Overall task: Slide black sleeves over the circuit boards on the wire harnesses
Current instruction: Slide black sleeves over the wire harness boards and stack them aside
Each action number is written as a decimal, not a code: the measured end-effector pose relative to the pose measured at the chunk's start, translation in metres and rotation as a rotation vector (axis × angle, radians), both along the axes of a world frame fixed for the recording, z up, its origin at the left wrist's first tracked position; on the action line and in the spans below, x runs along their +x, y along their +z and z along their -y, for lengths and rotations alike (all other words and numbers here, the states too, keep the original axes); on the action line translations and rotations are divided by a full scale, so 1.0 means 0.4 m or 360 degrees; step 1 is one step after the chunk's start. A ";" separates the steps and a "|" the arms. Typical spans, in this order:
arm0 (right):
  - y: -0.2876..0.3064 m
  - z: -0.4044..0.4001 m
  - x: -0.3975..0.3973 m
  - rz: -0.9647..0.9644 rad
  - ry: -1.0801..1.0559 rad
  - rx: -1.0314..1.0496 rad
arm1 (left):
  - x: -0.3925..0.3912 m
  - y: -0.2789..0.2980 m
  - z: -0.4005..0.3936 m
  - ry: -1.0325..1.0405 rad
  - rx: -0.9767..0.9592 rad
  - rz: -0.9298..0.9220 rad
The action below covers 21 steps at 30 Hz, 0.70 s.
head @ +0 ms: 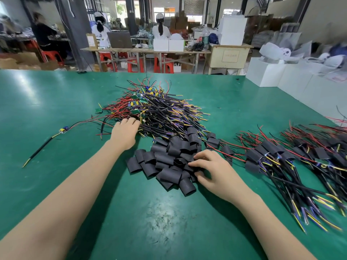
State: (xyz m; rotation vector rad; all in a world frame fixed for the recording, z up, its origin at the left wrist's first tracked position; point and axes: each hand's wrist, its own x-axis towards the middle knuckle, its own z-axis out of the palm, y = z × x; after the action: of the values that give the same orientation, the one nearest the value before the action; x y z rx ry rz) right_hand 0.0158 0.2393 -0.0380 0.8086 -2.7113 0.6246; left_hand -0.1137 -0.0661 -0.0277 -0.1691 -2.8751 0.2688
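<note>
Dozens of black sleeves (169, 164) lay heaped on the green table (56, 102) at the centre of the view, short flattened tubes piled loosely over each other. The right hand (212, 169) rested on the heap's 3 o'clock edge, its fingers curled down among the sleeves; it seemed to pinch 1 of them between thumb and fingertips, though the exact hold was hard to make out. At 12 o'clock from the heap sat a big tangle of unsleeved harnesses (155, 109), red, black, yellow and purple wires with small green circuit boards (135, 96) showing near its top. The left hand (124, 131) lay palm down at that tangle's 7 o'clock edge, fingers reaching into the wires; whether it gripped any I could not tell. At 3 o'clock from the heap lay rows of sleeved harnesses (281, 160), their boards covered in black. 1 stray harness (62, 130) lay alone at 9 o'clock. White boxes (266, 74) stood beyond the table's 2 o'clock corner.
</note>
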 end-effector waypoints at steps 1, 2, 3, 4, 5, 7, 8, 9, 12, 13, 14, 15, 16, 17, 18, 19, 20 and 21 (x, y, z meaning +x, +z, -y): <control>0.002 0.000 0.002 0.0005 0.0008 -0.0014 | -0.006 -0.004 0.012 -0.0001 -0.0059 -0.0028; 0.005 0.002 0.004 0.0013 0.0015 -0.0025 | -0.010 -0.007 0.021 -0.0017 -0.0117 -0.0058; 0.007 0.004 0.005 0.0024 0.0013 -0.0031 | -0.014 -0.009 0.029 -0.0043 -0.0170 -0.0086; 0.009 0.006 0.007 0.0037 -0.0002 -0.0035 | -0.017 -0.010 0.036 -0.0073 -0.0203 -0.0108; 0.010 0.008 0.007 0.0046 -0.0026 -0.0034 | -0.020 -0.011 0.042 -0.0098 -0.0196 -0.0126; 0.012 0.011 0.007 0.0051 -0.0066 -0.0028 | -0.022 -0.011 0.055 -0.0117 -0.0101 -0.0128; 0.013 0.012 0.008 0.0058 -0.0073 -0.0034 | -0.022 -0.010 0.062 -0.0117 -0.0039 -0.0115; 0.014 0.013 0.009 0.0065 -0.0076 -0.0044 | -0.021 -0.011 0.070 -0.0112 0.0019 -0.0097; 0.015 0.016 0.012 0.0073 -0.0096 -0.0097 | -0.020 -0.007 0.090 -0.0095 0.0199 -0.0026; 0.016 0.017 0.014 0.0081 -0.0107 -0.0130 | -0.021 -0.006 0.095 -0.0092 0.0254 -0.0017; 0.017 0.019 0.016 0.0095 -0.0117 -0.0155 | -0.022 -0.006 0.100 -0.0087 0.0273 -0.0019; 0.018 0.020 0.017 0.0113 -0.0124 -0.0159 | -0.021 -0.006 0.102 -0.0078 0.0260 -0.0027; 0.018 0.021 0.017 0.0130 -0.0126 -0.0149 | -0.020 -0.005 0.105 -0.0072 0.0237 -0.0034; 0.018 0.022 0.017 0.0144 -0.0126 -0.0143 | -0.019 -0.006 0.105 -0.0074 0.0222 -0.0043; 0.019 0.023 0.017 0.0158 -0.0125 -0.0146 | -0.018 -0.005 0.103 -0.0079 0.0225 -0.0052; 0.019 0.025 0.017 0.0172 -0.0123 -0.0152 | -0.017 -0.004 0.099 -0.0087 0.0249 -0.0064; 0.020 0.026 0.016 0.0180 -0.0120 -0.0158 | -0.017 -0.001 0.094 -0.0097 0.0291 -0.0073; 0.019 0.026 0.015 0.0182 -0.0119 -0.0168 | -0.018 0.003 0.088 -0.0107 0.0334 -0.0073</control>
State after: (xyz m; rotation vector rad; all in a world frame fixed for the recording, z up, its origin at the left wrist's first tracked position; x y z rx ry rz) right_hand 0.0220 0.2289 -0.0304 0.6614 -2.7680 0.8127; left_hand -0.1209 -0.1013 -0.0263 -0.2165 -2.8215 -0.0418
